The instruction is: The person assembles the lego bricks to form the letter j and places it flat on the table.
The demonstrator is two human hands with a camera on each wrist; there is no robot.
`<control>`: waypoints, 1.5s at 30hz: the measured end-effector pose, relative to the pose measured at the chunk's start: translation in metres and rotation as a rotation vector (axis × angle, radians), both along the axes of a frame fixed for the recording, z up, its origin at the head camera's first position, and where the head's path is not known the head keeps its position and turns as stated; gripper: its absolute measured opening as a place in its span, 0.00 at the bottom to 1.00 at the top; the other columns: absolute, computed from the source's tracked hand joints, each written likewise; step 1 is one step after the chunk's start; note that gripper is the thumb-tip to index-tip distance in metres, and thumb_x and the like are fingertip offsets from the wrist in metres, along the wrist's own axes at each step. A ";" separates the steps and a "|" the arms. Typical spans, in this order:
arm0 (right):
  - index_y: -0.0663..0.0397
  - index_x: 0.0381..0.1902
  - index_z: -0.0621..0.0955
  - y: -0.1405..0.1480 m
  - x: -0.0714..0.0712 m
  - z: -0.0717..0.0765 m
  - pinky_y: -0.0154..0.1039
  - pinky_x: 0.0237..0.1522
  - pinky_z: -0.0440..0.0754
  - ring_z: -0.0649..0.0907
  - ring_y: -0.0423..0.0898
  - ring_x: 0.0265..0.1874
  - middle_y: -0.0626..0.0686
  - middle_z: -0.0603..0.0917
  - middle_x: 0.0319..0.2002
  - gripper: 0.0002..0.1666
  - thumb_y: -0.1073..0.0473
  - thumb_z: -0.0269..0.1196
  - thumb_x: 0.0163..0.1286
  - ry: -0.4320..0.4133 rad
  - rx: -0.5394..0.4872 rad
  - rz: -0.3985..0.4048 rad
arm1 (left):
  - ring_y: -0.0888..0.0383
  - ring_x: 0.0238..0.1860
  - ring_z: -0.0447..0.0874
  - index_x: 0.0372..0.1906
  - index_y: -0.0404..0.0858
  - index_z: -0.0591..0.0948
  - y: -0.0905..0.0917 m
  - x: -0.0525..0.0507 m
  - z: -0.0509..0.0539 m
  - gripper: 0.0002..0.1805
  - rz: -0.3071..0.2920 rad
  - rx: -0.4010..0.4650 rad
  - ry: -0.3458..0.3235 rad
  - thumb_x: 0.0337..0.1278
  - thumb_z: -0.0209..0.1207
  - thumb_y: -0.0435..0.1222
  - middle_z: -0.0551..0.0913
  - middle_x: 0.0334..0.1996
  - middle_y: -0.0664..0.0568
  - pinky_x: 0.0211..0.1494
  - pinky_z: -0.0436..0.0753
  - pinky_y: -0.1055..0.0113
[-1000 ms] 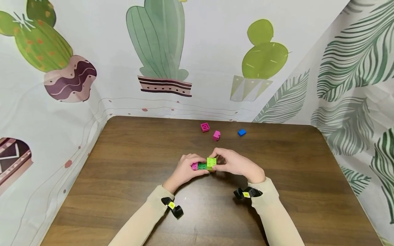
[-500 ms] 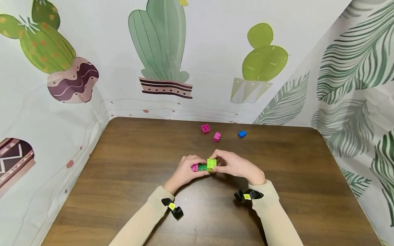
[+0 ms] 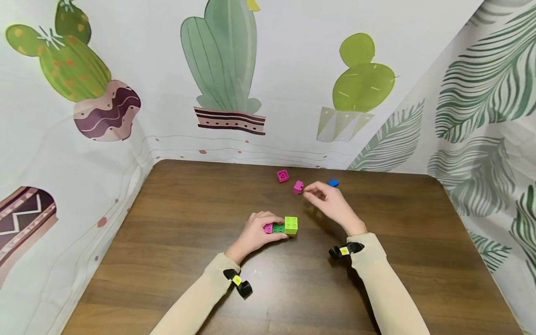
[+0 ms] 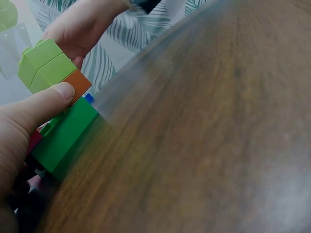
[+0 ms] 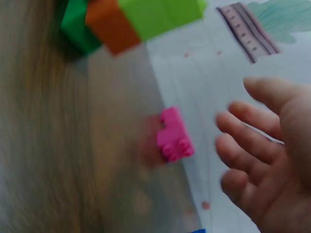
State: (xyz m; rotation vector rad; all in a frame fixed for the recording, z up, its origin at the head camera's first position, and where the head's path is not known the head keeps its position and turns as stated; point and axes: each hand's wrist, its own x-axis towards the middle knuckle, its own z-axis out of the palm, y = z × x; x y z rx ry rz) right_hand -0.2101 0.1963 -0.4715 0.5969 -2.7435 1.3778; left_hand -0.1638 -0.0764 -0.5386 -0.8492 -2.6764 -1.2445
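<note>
My left hand (image 3: 256,233) grips a joined block row: a pink block (image 3: 268,228), a green block (image 3: 278,228) and a lime stack (image 3: 291,225) at its right end. In the left wrist view, the thumb presses on an orange block (image 4: 78,86) under two lime blocks (image 4: 46,63), above the green block (image 4: 66,136). Holding nothing, my right hand (image 3: 335,204) hovers just right of a loose pink block (image 3: 298,187). The right wrist view shows its fingers spread apart, with that pink block (image 5: 175,135) beyond them, untouched.
A second pink block (image 3: 282,176) lies near the back edge of the brown table (image 3: 188,204). Partly behind my right hand is a blue block (image 3: 333,183). Patterned cloth (image 3: 293,93) rises behind the table.
My right hand has let go of the lime stack and moved back and to the right, near the loose pink block. My left hand keeps its grip on the joined blocks.
</note>
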 end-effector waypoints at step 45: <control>0.60 0.56 0.79 -0.013 -0.042 -0.025 0.53 0.54 0.78 0.82 0.56 0.49 0.60 0.84 0.50 0.23 0.52 0.71 0.71 -0.133 0.212 -0.059 | 0.60 0.48 0.83 0.49 0.48 0.90 0.001 0.000 0.003 0.21 -0.010 0.000 -0.022 0.50 0.79 0.48 0.88 0.43 0.60 0.55 0.69 0.57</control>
